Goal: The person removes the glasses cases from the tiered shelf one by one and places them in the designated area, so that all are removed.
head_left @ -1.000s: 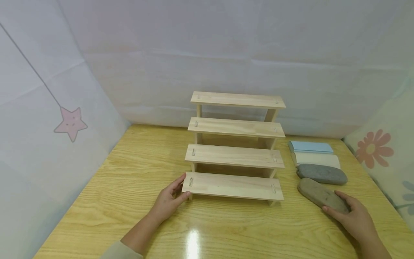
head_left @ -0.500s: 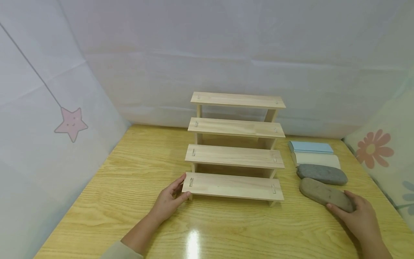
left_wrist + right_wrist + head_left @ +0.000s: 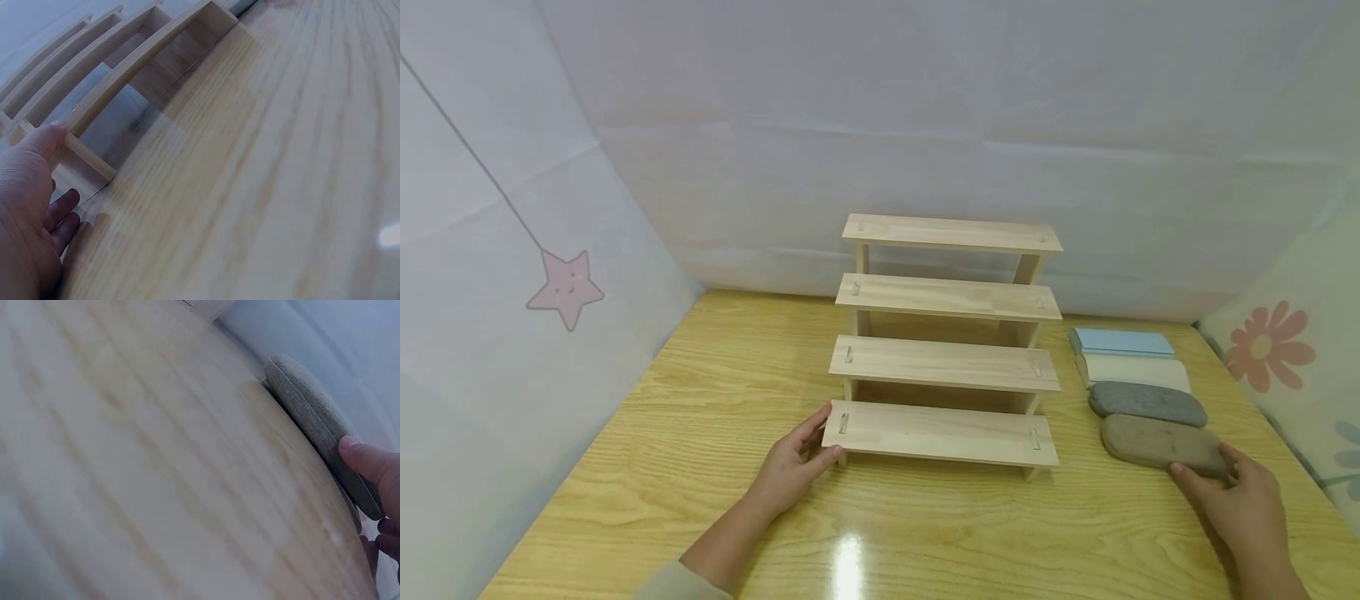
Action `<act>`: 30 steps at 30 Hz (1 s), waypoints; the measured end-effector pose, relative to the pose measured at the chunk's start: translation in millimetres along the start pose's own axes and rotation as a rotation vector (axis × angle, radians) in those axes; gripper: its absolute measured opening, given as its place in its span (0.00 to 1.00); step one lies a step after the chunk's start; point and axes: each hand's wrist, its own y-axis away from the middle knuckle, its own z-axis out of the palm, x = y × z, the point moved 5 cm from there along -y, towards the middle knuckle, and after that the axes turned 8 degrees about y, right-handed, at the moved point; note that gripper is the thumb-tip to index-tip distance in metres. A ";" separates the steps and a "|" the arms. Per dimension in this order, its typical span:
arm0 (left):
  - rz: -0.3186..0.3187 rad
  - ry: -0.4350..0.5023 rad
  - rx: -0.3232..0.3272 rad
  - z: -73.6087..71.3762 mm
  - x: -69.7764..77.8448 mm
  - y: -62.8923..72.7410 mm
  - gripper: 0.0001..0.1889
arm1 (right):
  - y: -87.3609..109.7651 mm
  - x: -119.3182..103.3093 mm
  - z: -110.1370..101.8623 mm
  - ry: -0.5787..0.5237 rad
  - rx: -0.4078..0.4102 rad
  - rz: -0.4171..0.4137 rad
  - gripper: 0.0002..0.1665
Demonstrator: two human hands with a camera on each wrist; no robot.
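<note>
A stepped wooden display stand (image 3: 940, 433) with several shelves stands mid-table in the head view. My left hand (image 3: 793, 458) holds the left end of its lowest shelf, thumb at the front corner and index finger at the rear corner. In the left wrist view the thumb (image 3: 47, 139) lies on the shelf end, the other fingers beside the side panel. At the right, my right hand (image 3: 1243, 504) grips the right end of a brown fabric glasses case (image 3: 1161, 442) between thumb and fingers. The right wrist view shows its ribbed side (image 3: 306, 412) low over the table.
Behind the brown case lie a grey glasses case (image 3: 1146, 402), a cream one (image 3: 1135, 371) and a light blue one (image 3: 1122, 342) in a row. Cloth walls (image 3: 925, 100) enclose the wooden table (image 3: 700, 400) at the back and sides.
My right hand has turned the brown glasses case from slanted to nearly parallel with the grey one, shifting it slightly right. My left hand has stayed on the stand.
</note>
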 end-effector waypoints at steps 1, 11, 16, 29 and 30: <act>0.000 -0.001 0.000 -0.1 -0.1 0.2 0.37 | -0.6 0.0 -0.1 -0.007 -0.006 0.013 0.62; -0.006 0.005 -0.003 -1.0 -1.4 0.8 0.37 | -2.2 0.1 1.3 -0.013 -0.017 0.017 0.59; -0.001 0.005 -0.006 -1.2 -1.7 0.6 0.37 | -2.3 -2.7 0.4 -0.001 -0.011 -0.001 0.58; -0.009 0.017 -0.004 -0.6 -1.5 0.9 0.37 | -9.8 -5.0 0.1 -0.021 -0.006 -0.056 0.61; -0.011 0.024 -0.002 -1.1 -1.7 0.4 0.37 | -9.8 -6.2 -0.9 -0.025 0.002 -0.067 0.61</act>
